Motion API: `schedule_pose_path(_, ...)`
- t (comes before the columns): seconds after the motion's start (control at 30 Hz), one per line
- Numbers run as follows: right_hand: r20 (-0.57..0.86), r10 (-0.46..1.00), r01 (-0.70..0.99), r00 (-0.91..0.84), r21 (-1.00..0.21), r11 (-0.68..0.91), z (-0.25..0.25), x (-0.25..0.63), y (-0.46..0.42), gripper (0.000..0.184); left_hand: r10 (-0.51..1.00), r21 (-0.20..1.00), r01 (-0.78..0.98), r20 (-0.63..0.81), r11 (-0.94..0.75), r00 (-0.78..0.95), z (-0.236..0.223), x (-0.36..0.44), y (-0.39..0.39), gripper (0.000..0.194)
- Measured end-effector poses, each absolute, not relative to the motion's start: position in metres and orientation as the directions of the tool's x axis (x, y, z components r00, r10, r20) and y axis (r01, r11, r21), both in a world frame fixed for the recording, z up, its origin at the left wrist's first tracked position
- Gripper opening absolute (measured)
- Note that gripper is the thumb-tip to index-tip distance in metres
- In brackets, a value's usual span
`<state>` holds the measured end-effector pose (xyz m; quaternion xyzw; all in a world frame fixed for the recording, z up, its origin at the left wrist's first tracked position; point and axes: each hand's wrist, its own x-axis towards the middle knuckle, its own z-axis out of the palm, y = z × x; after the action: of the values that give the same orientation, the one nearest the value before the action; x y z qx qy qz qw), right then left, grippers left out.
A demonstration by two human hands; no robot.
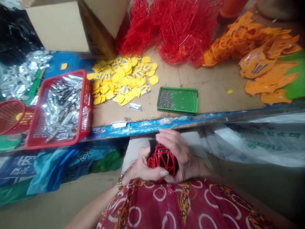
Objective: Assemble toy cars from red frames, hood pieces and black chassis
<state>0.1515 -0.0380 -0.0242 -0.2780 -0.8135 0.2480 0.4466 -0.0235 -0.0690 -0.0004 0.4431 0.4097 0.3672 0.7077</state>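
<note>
Above my lap, both hands hold a red lattice frame [164, 159] set around a dark black piece whose kind I cannot make out. My left hand [145, 167] wraps it from the left, thumb lying across its near side. From the right, my right hand [181, 152] curls over it, fingers at the far side. On the table just beyond lies a green perforated tray [188, 109], with small metal screws or pins [165, 98] in its left part. Two silvery pieces [119, 124] rest by the table's edge.
A red basket [86, 109] of shiny silver pieces stands left, beside another red basket [11, 105]. Yellow pieces [124, 78] lie in a pile. Red frames [176, 28] and orange shells [257, 41] are heaped behind. A cardboard box [59, 28] stands back left.
</note>
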Motion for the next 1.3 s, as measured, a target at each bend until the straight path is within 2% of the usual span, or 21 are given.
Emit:
schedule_pose_path(0.13,0.553,0.681,0.17,-0.479,-0.703,0.691,-0.027,0.156,-0.037,0.092,0.879,0.888,-0.19,-0.344,0.419,0.331,0.002,-0.019,-0.07,0.027)
schedule_pose_path(0.23,0.521,0.735,0.186,-0.433,-0.747,0.639,-0.024,0.159,-0.036,0.097,0.873,0.84,-0.26,-0.416,0.476,0.254,0.003,-0.017,-0.072,0.026)
schedule_pose_path(0.43,0.542,0.777,0.272,-0.321,-0.733,0.624,-0.014,0.163,-0.036,0.075,0.857,0.799,-0.31,-0.484,0.515,0.176,0.001,-0.018,-0.073,0.028)
schedule_pose_path(0.53,0.553,0.805,0.321,-0.212,-0.739,0.592,-0.013,0.168,-0.03,0.065,0.84,0.759,-0.367,-0.521,0.538,0.152,0.001,-0.017,-0.071,0.029)
schedule_pose_path(0.63,0.562,0.817,0.345,-0.129,-0.747,0.568,-0.011,0.169,-0.018,0.056,0.852,0.748,-0.422,-0.506,0.512,0.137,0.003,-0.016,-0.067,0.03)
schedule_pose_path(0.87,0.531,0.779,0.297,-0.333,-0.726,0.621,0.009,0.153,-0.004,0.04,0.909,0.813,-0.424,-0.412,0.399,0.066,-0.001,-0.017,-0.061,0.037)
schedule_pose_path(0.93,0.499,0.788,0.29,-0.362,-0.743,0.603,0.011,0.147,-0.009,0.043,0.914,0.822,-0.428,-0.405,0.375,0.023,-0.001,-0.017,-0.057,0.042)
schedule_pose_path(1.0,0.436,0.808,0.312,-0.396,-0.763,0.565,0.009,0.141,-0.015,0.056,0.919,0.861,-0.378,-0.389,0.339,-0.062,0.002,-0.016,-0.05,0.044)
schedule_pose_path(1.1,0.35,0.845,0.388,-0.403,-0.771,0.504,0.002,0.13,-0.023,0.084,0.921,0.944,-0.204,-0.305,0.259,-0.241,0.008,-0.013,-0.038,0.046)
schedule_pose_path(1.17,0.344,0.857,0.418,-0.384,-0.763,0.494,-0.001,0.124,-0.024,0.094,0.928,0.974,-0.1,-0.223,0.202,-0.298,0.012,-0.012,-0.034,0.043)
schedule_pose_path(1.23,0.367,0.853,0.391,-0.372,-0.771,0.503,-0.002,0.12,-0.022,0.09,0.939,0.986,-0.077,-0.167,0.15,-0.302,0.013,-0.014,-0.033,0.04)
schedule_pose_path(1.3,0.406,0.853,0.344,-0.328,-0.79,0.508,-0.001,0.118,-0.018,0.076,0.944,0.971,-0.182,-0.201,0.156,-0.261,0.012,-0.017,-0.035,0.039)
